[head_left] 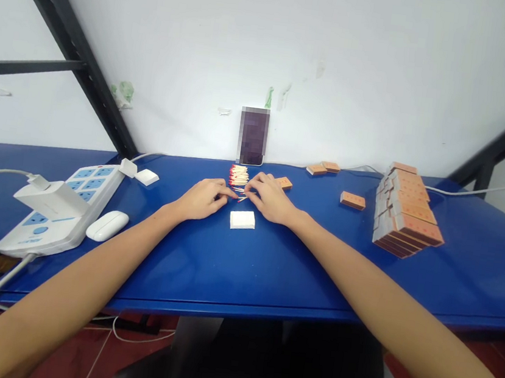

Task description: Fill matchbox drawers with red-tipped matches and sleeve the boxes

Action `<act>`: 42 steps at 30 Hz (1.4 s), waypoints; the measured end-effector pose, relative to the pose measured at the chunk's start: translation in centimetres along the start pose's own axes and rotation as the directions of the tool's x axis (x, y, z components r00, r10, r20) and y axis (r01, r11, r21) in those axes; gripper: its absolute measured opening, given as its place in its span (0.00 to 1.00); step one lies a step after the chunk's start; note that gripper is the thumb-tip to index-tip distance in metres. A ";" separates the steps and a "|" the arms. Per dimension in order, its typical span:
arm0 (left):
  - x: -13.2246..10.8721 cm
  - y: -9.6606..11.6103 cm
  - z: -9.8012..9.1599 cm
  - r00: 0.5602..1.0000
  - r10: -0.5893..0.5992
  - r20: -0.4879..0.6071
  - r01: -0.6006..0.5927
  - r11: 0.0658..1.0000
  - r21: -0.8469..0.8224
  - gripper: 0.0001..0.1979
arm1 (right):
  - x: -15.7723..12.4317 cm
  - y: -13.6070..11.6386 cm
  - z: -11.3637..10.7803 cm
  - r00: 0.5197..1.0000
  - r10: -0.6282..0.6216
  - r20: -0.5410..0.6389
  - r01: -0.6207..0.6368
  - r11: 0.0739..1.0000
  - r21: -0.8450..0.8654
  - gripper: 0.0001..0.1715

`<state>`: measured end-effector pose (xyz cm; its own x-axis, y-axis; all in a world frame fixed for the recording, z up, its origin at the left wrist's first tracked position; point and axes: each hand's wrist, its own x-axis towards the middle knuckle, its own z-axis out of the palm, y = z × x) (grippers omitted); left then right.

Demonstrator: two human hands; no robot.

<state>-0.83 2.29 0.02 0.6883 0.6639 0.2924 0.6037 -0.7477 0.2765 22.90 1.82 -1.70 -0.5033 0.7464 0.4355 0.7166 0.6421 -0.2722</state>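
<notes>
A stack of red-tipped matches [238, 175] lies on the blue table, with a few loose matches [241, 198] just in front of it. My left hand [203, 198] rests at the left of these, its index finger stretched out to touch the loose ones and its thumb held apart. From the right, my right hand [272, 199] reaches in with bent fingers, thumb and index closed at the ends of the loose matches. Nearer to me sits a small white matchbox tray [242, 220]. An orange matchbox [284, 183] is partly hidden behind my right hand.
A dark-screened phone [253, 137] leans on the wall. Stacked matchboxes [408, 211] stand at right, with a single matchbox [353, 201] beside them. At left are a power strip [66, 209], a white earbud case [107, 226] and a white box tray [146, 176].
</notes>
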 end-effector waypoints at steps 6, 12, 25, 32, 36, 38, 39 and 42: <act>0.0 -0.3 0.3 0.999 0.019 -0.030 -0.020 0.999 -0.045 0.19 | 0.1 -0.1 -0.1 1.000 -0.005 0.005 0.004 0.999 0.035 0.10; 0.1 -0.1 0.6 0.997 -0.036 -0.071 0.030 0.996 -0.084 0.17 | 0.1 -0.1 -0.1 1.000 -0.019 -0.016 0.020 0.999 0.042 0.10; 0.2 0.4 0.9 0.988 -0.127 -0.088 0.125 0.992 -0.028 0.11 | 0.0 -0.8 -0.5 1.000 -0.013 -0.015 0.015 0.992 0.129 0.07; 0.1 1.0 0.7 0.989 -0.119 -0.085 0.116 0.992 -0.040 0.12 | -0.1 -0.8 -0.5 0.996 0.081 -0.034 -0.074 0.982 0.173 0.06; 0.2 1.3 0.8 0.984 -0.150 -0.095 0.147 0.988 -0.037 0.15 | -0.1 -0.6 -0.3 0.996 0.083 -0.032 -0.073 0.967 0.243 0.06; 0.2 1.4 0.9 0.981 -0.165 -0.106 0.161 0.986 -0.042 0.14 | -0.1 -0.5 -0.1 0.994 0.097 -0.040 -0.082 0.955 0.287 0.06; 0.2 1.4 1.0 0.980 -0.165 -0.111 0.161 0.986 -0.043 0.14 | 0.0 -0.4 0.0 0.993 0.113 -0.043 -0.094 0.948 0.302 0.06; 0.3 1.3 1.1 0.983 -0.143 -0.116 0.138 0.989 -0.049 0.11 | 0.1 -0.1 0.2 0.981 0.185 -0.061 -0.157 0.936 0.315 0.07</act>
<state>0.59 1.50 -0.58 0.5437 0.7610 0.3538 0.6727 -0.6473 0.3585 22.70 1.81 -1.77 -0.3322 0.8400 0.4290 0.5976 0.5393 -0.5933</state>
